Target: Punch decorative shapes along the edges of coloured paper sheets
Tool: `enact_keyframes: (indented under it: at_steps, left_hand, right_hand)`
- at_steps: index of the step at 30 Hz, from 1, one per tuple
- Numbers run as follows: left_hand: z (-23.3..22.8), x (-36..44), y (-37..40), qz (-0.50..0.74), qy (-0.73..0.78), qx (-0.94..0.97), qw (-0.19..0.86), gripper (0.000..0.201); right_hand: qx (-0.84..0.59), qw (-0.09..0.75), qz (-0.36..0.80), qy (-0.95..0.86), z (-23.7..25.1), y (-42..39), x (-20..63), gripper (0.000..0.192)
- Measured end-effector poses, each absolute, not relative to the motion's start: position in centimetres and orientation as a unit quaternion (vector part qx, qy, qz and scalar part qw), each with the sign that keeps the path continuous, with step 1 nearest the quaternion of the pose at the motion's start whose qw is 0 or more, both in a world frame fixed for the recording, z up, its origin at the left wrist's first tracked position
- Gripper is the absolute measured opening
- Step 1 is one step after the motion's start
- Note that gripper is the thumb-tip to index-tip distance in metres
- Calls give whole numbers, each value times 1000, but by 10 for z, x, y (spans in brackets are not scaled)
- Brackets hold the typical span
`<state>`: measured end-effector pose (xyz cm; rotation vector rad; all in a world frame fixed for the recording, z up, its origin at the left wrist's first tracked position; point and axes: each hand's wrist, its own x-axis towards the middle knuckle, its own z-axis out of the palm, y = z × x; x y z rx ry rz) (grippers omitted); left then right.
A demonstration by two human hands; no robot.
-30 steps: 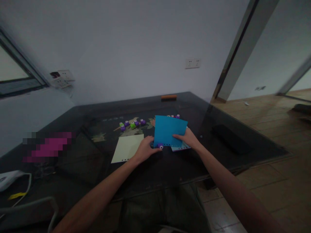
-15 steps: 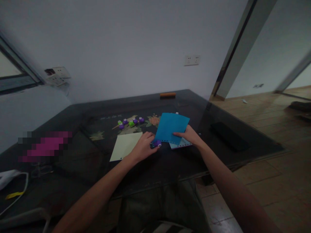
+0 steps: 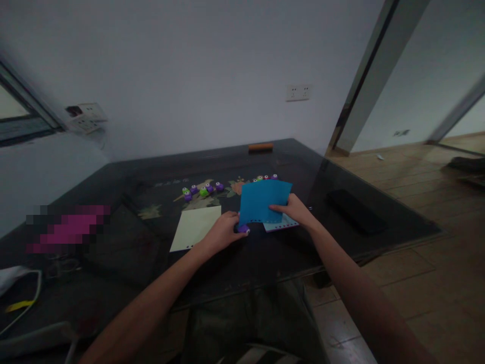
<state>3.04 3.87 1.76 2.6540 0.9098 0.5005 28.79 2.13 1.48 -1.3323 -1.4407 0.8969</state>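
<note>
My right hand [image 3: 296, 208] is closed on a blue sheet of paper [image 3: 263, 201], with the thumb across its face and the fingers behind it. A row of holes runs along the sheet's lower edge. My left hand [image 3: 224, 228] is closed round a small purple one-eyed figure [image 3: 243, 229] at the sheet's lower left corner; the fingers hide much of it. Beside that hand a pale yellow sheet [image 3: 195, 226] lies flat on the table. Under the blue sheet lies a whitish punched sheet or pad [image 3: 281, 224], partly covered.
Several purple and green one-eyed figures [image 3: 204, 191] stand on the dark table [image 3: 227, 273], and more [image 3: 266, 178] show behind the blue sheet. A long black object [image 3: 356, 211] lies to the right. An orange-brown roll [image 3: 260, 147] rests near the wall. A white cable [image 3: 38, 288] lies at left.
The blue sheet has moved left and its top has tipped lower, so more figures show behind it. My left hand keeps its hold on the purple figure.
</note>
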Motion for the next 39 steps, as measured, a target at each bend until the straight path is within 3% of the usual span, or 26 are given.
enact_keyframes:
  at_steps: [7,14,18,23,33,39]
  left_hand:
    - [20,27,38,217,321,904,182,25]
    - [27,31,34,277,349,791,419,28]
    - [27,31,38,320,332,713,528,34]
    - [29,29,42,362,356,696,508,42]
    - [27,33,30,336,340,810,341,30]
    - [29,32,29,324,344,816,332,29]
  right_hand:
    - [-505,604,372,-491,12,25,293,37]
    - [-463,767,289,-339,17,36,320,34]
    - [-439,809,263,-290,26,47,346,28]
    - [-453,789,280,-306,24,59,349,30]
    - [-558,683,281,-378,3,59,336,33]
    - [-567,518,447,-458,17,37,350,28]
